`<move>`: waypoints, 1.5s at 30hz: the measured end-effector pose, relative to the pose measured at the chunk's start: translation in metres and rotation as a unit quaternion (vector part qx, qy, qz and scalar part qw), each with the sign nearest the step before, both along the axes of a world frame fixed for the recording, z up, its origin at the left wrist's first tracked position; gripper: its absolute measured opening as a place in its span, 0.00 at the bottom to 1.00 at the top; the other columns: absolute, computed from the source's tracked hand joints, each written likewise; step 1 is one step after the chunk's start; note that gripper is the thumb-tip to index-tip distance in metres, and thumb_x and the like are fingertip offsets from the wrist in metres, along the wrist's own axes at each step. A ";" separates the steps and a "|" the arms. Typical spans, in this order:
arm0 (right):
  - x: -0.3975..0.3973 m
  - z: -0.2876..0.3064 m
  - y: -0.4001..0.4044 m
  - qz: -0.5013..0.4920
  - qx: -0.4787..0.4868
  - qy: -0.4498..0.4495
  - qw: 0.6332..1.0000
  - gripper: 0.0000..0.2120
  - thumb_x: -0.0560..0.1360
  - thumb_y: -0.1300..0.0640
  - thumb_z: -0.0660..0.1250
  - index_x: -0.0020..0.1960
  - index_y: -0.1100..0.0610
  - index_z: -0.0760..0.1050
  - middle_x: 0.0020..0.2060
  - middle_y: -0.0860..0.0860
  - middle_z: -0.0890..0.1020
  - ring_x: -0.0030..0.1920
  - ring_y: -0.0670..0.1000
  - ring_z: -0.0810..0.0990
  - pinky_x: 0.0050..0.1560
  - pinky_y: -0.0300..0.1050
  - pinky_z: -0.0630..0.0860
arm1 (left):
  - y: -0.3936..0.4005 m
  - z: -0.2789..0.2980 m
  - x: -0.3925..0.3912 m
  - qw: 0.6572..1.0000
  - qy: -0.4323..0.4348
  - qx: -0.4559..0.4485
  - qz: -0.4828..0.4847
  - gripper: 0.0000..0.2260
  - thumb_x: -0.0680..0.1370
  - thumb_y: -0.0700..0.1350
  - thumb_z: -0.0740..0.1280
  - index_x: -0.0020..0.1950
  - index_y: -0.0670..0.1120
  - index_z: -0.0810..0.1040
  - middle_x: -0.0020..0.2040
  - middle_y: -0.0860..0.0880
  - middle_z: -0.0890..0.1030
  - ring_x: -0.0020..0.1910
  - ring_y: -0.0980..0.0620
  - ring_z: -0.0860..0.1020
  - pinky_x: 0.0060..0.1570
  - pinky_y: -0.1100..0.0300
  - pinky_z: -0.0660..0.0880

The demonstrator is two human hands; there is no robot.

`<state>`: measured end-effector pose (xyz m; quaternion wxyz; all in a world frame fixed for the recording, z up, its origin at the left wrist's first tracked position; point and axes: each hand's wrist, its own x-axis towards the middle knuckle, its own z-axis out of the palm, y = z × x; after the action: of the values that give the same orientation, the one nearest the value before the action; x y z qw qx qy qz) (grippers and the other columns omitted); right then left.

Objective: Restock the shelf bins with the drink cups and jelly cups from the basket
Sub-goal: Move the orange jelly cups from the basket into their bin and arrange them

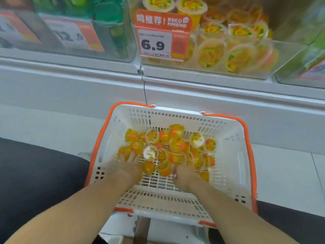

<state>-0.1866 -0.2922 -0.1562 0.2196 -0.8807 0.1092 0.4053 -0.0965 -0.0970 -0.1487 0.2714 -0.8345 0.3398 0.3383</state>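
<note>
A white basket with orange rim (230,152) sits on the floor in front of me, holding several orange and yellow jelly cups (175,147). Both my hands reach into it. My left hand (130,171) is blurred at the near left edge of the pile, fingers among the cups. My right hand (184,176) lies at the near middle of the pile, fingers curled down onto cups; what either hand holds is hidden. Above, a clear shelf bin (284,55) holds more orange jelly cups (211,53) behind a 6.9 price tag (158,44).
A clear bin with green cups (109,16) stands to the left of the orange bin, behind a 12 price tag (70,36). A white shelf ledge (175,85) runs below the bins. Dark trouser legs (35,173) flank the basket on a pale tiled floor.
</note>
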 end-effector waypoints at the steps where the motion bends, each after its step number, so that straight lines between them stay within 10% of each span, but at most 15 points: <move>1: -0.005 -0.006 0.003 -0.002 -0.002 0.009 1.000 0.13 0.79 0.57 0.63 0.64 0.57 0.73 0.56 0.56 0.80 0.55 0.57 0.79 0.55 0.52 0.78 | -0.002 0.000 0.004 1.000 0.000 -0.006 -0.002 0.29 0.79 0.44 0.61 0.80 0.48 0.56 0.80 0.42 0.48 0.78 0.35 0.42 0.72 0.32 0.49; 8: 0.006 -0.021 0.010 -0.101 -0.057 -0.074 0.990 0.04 0.79 0.57 0.62 0.51 0.57 0.71 0.42 0.54 0.80 0.41 0.55 0.80 0.37 0.48 0.76 | 0.007 -0.009 0.029 0.992 -0.068 -0.087 0.065 0.20 0.78 0.40 0.65 0.68 0.50 0.68 0.73 0.41 0.59 0.72 0.35 0.59 0.70 0.42 0.63; 15: 0.032 -0.029 -0.003 -0.281 -0.046 -0.125 0.951 0.26 0.76 0.44 0.70 0.64 0.56 0.62 0.63 0.59 0.71 0.54 0.58 0.78 0.42 0.48 0.73 | 0.012 -0.011 0.043 0.949 -0.054 -0.241 0.196 0.17 0.72 0.34 0.62 0.54 0.54 0.69 0.58 0.46 0.68 0.54 0.47 0.68 0.57 0.53 0.73; 20: 0.025 -0.032 0.003 -0.382 0.031 -0.125 0.915 0.29 0.73 0.41 0.73 0.63 0.58 0.66 0.48 0.50 0.77 0.47 0.50 0.75 0.42 0.43 0.72 | 0.004 0.013 0.058 0.729 0.166 -0.383 0.543 0.08 0.78 0.41 0.66 0.52 0.54 0.76 0.48 0.44 0.80 0.40 0.47 0.78 0.35 0.57 0.75; 24: 0.027 -0.018 0.005 -0.389 0.045 -0.092 0.916 0.24 0.64 0.43 0.79 0.47 0.54 0.71 0.37 0.47 0.75 0.37 0.47 0.74 0.27 0.41 0.67 | -0.003 0.047 0.054 0.516 0.407 -0.377 0.653 0.12 0.84 0.45 0.57 0.60 0.47 0.80 0.54 0.44 0.84 0.44 0.45 0.84 0.43 0.54 0.79; 29: 0.050 0.023 -0.012 -0.369 0.139 -0.054 0.917 0.18 0.64 0.46 0.77 0.41 0.54 0.72 0.35 0.50 0.78 0.32 0.49 0.80 0.34 0.43 0.78 | -0.009 0.075 0.056 0.447 0.493 -0.341 0.664 0.13 0.77 0.47 0.63 0.49 0.38 0.81 0.44 0.38 0.79 0.37 0.41 0.77 0.45 0.48 0.78; 32: 0.075 0.076 -0.043 -0.300 0.233 -0.002 0.925 0.16 0.69 0.48 0.76 0.50 0.54 0.76 0.49 0.55 0.81 0.37 0.53 0.85 0.39 0.46 0.83 | -0.020 0.108 0.070 0.482 0.533 -0.322 0.616 0.11 0.75 0.43 0.61 0.50 0.38 0.78 0.44 0.37 0.78 0.37 0.40 0.77 0.56 0.41 0.76; 35: 0.089 0.137 -0.065 -0.270 0.302 0.069 0.912 0.24 0.69 0.49 0.72 0.62 0.55 0.73 0.63 0.60 0.73 0.42 0.60 0.85 0.47 0.53 0.82 | -0.039 0.151 0.081 0.602 0.571 -0.272 0.487 0.11 0.73 0.41 0.58 0.50 0.39 0.77 0.48 0.38 0.79 0.42 0.40 0.77 0.46 0.48 0.78; 39: 0.096 0.214 -0.082 -0.192 0.341 0.073 0.918 0.29 0.62 0.49 0.72 0.60 0.61 0.76 0.56 0.62 0.80 0.47 0.65 0.82 0.53 0.58 0.82 | -0.063 0.211 0.087 0.724 0.537 -0.233 0.364 0.15 0.77 0.46 0.59 0.50 0.37 0.80 0.49 0.36 0.80 0.46 0.39 0.78 0.42 0.50 0.81; 45: 0.073 0.286 -0.077 -0.228 0.407 -0.166 0.869 0.18 0.66 0.56 0.73 0.55 0.58 0.80 0.47 0.57 0.82 0.47 0.55 0.82 0.47 0.48 0.81 | -0.075 0.259 0.078 0.694 0.461 -0.376 0.406 0.30 0.73 0.70 0.64 0.57 0.45 0.82 0.51 0.36 0.81 0.48 0.39 0.79 0.39 0.49 0.79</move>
<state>-0.1135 -0.3695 0.1295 0.6601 -0.7178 0.0944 0.2004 -0.0188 -0.1715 0.1106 -0.4191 -0.6631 0.1492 0.6021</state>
